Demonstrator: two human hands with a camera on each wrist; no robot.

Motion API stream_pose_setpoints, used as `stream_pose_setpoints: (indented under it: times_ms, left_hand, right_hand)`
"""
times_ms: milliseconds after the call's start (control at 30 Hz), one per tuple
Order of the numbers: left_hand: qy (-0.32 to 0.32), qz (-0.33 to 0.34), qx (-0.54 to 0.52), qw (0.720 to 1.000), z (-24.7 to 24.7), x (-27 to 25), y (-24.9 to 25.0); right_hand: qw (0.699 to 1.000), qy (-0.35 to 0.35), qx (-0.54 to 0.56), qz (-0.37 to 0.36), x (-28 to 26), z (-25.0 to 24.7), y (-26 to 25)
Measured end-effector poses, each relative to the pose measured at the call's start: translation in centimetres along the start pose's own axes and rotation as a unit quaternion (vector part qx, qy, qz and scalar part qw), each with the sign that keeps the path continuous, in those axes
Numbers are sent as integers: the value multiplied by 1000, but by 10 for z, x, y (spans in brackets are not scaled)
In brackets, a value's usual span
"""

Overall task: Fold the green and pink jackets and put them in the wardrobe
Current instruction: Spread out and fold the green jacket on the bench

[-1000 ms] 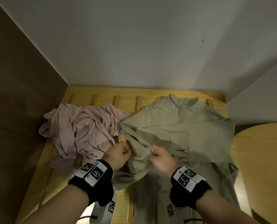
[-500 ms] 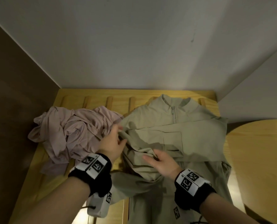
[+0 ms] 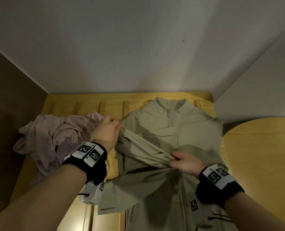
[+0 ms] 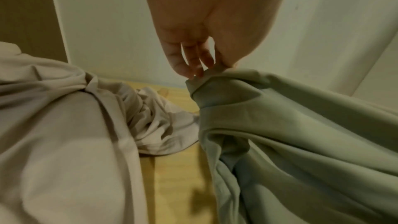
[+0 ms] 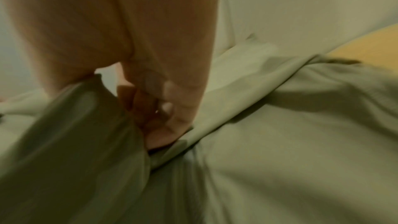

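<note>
A second ago both hands worked close together at a bunched fold of the green jacket (image 3: 185, 135), near its left side. Since then they have drawn apart. The left hand (image 3: 105, 132) has risen up and away toward the pink jacket (image 3: 55, 135), its grip now pinching the end of the sleeve (image 3: 143, 147). The right hand (image 3: 185, 162) has shifted toward the jacket's zip (image 3: 182, 189) and clutches the sleeve's other end. The sleeve, crumpled before, is now stretched taut between them, lifted off the jacket's chest.
</note>
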State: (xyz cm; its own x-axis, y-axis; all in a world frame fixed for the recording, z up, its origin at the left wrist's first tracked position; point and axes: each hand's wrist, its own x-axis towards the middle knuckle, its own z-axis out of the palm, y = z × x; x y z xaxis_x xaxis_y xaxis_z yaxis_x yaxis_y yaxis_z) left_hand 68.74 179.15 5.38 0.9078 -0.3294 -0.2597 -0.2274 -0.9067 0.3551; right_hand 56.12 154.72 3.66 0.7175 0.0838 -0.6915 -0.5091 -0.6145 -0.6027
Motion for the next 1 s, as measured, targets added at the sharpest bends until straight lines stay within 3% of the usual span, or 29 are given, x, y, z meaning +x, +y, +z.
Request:
stream_pose_setpoints:
  times_ms: [100,333,500,600,800,933,1000]
  left_hand:
    - [29,49,-2,998,1,5,6]
    - [-9,54,-27,998,8,15,11]
    - [-33,83,127,988,6,22,9]
    - [-43,66,192,978,7,28,14]
    - [-41,-26,123,991,9,36,15]
    - [-45,-46,165,984,7,43,19]
    - [-61,-67,167,982,3,47,18]
  right_hand:
    - [997,61,23,44,-2,-17,13]
    - [976,174,32,131,-4,-45,53]
    - [956,220,66,184,-8,-58,82]
    - [944,238,72,215,-9,-73,93]
    - [923,260,97,267,-16,-107,105]
    - [914,254,97,302,-20,-114,115]
    - [922,254,74,284,-25,-119,121]
